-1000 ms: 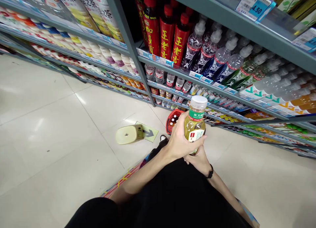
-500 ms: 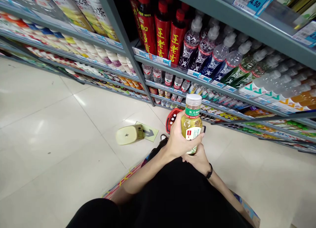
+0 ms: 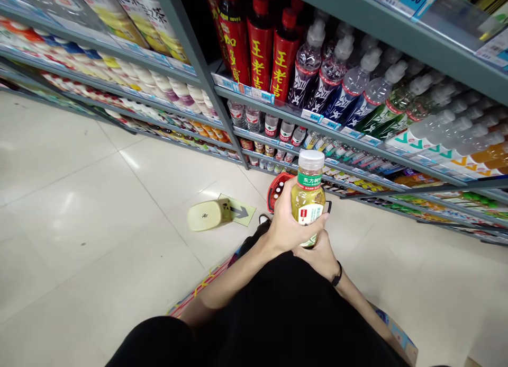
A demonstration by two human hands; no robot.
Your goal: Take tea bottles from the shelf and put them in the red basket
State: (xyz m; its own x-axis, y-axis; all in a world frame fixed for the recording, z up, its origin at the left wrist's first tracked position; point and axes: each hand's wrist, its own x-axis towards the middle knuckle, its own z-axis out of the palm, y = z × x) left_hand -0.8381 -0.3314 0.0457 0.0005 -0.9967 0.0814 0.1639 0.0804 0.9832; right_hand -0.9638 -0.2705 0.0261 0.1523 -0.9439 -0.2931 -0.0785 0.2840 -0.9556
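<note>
A small bottle of yellow-green tea with a white cap and green label stands upright in front of my body. My left hand wraps around its lower half from the left. My right hand, with a black band at the wrist, cups the bottle's base from below. Both hands hold it above a red shopping basket on the floor, which contains several bottles.
Grey store shelves run along the right, packed with red bottles, clear drink bottles and several smaller drinks lower down. A pale yellow stool lies tipped on the tiled floor beside a green arrow sticker. A cardboard box sits under my arms.
The bottle and both hands have sunk slightly and shifted a little left in view over the second. The grip is unchanged.
</note>
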